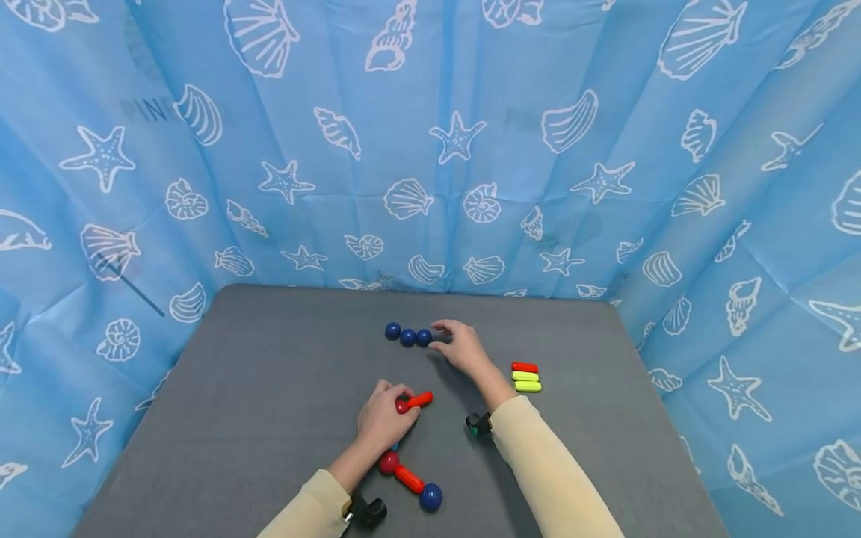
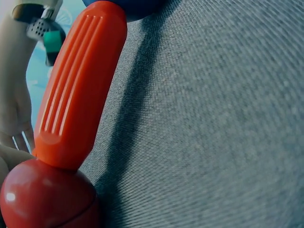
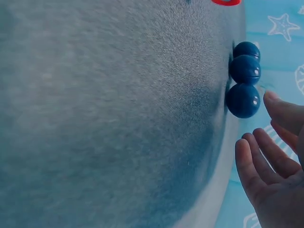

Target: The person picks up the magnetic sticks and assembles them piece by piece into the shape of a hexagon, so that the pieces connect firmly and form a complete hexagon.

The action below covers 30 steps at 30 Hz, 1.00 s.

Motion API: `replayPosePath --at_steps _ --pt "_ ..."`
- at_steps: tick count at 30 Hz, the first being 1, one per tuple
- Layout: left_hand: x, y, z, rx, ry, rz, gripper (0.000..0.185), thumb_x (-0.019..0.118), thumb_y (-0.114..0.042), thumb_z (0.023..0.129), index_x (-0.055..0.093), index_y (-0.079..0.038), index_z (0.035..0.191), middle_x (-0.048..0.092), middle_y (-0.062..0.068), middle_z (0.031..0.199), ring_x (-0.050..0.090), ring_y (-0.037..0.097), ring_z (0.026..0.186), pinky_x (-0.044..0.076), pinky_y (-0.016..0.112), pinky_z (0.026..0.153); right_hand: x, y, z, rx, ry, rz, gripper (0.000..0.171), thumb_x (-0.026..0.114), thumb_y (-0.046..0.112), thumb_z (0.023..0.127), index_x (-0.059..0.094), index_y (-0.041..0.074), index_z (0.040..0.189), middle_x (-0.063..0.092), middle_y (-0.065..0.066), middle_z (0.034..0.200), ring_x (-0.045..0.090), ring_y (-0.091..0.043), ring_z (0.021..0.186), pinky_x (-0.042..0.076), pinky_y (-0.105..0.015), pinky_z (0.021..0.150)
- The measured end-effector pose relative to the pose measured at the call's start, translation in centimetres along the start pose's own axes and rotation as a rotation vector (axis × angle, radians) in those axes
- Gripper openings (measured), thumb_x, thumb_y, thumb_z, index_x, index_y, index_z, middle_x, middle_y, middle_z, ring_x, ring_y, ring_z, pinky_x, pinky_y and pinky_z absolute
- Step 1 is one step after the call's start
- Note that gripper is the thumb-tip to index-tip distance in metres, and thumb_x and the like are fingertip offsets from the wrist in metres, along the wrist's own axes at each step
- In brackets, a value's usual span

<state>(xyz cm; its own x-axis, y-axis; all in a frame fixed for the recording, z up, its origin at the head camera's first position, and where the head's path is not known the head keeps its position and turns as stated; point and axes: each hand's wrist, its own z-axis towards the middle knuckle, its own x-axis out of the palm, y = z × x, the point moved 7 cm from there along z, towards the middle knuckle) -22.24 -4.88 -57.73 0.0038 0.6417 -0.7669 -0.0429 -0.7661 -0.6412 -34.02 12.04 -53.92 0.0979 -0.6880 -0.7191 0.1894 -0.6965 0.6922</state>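
Left hand (image 1: 386, 420) grips 1 red ball-and-rod (image 1: 420, 400) mid-desk (image 1: 282, 388); second ball-and-rod (image 1: 409, 479) joins 1 blue ball (image 1: 430, 498). Right hand (image 1: 466, 348), fingers released, beside 3 blue balls (image 1: 407, 338) near far edge; 3 rods (image 1: 525, 376) toward right edge.

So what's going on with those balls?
A person holds a red ball with a red stick attached in their left hand. Their right hand is beside three blue balls, holding none. Closer in, a second red stick joins another red ball to a fourth blue ball. A third red stick and two yellow sticks lie to the right.
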Motion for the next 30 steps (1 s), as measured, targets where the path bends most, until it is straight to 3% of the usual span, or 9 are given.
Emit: replayPosePath --at_steps 8,12,19,30 --pt "0.0 -0.1 -0.1 0.025 0.003 0.027 0.02 0.081 -0.034 0.083 0.073 -0.025 0.099 0.054 -0.003 0.091 0.047 0.014 0.067 0.036 0.029 0.058 1.6 0.3 1.2 0.001 0.089 -0.033 0.049 0.077 0.02 0.09 0.064 0.014 0.137 0.065 -0.012 0.134 0.062 -0.029 0.12 0.048 -0.048 0.102" --pt "0.0 -0.1 -0.2 0.03 0.007 0.015 0.02 0.079 -0.035 0.084 0.073 -0.025 0.099 0.053 -0.005 0.086 0.046 0.012 0.066 0.034 0.027 0.056 1.9 0.3 1.2 -0.006 0.067 -0.052 0.043 0.078 0.017 0.089 0.068 0.013 0.131 0.065 -0.012 0.133 0.063 -0.03 0.119 0.048 -0.048 0.102" --pt "-0.2 0.0 -0.2 0.046 -0.009 0.0 0.02 0.079 -0.035 0.084 0.073 -0.024 0.098 0.054 -0.005 0.085 0.045 0.012 0.066 0.035 0.026 0.057 1.6 -0.2 0.4 0.059 0.011 -0.056 0.032 0.077 0.013 0.09 0.07 0.012 0.121 0.07 -0.012 0.121 0.064 -0.029 0.111 0.05 -0.047 0.097" --pt "-0.2 0.4 -0.3 0.032 0.0 0.017 0.021 0.08 -0.036 0.084 0.073 -0.024 0.099 0.056 -0.004 0.088 0.047 0.012 0.069 0.036 0.026 0.058 1.1 -0.1 -2.4 0.044 0.013 -0.009 0.043 0.075 0.015 0.092 0.065 0.009 0.133 0.07 -0.012 0.122 0.067 -0.027 0.11 0.052 -0.046 0.096"
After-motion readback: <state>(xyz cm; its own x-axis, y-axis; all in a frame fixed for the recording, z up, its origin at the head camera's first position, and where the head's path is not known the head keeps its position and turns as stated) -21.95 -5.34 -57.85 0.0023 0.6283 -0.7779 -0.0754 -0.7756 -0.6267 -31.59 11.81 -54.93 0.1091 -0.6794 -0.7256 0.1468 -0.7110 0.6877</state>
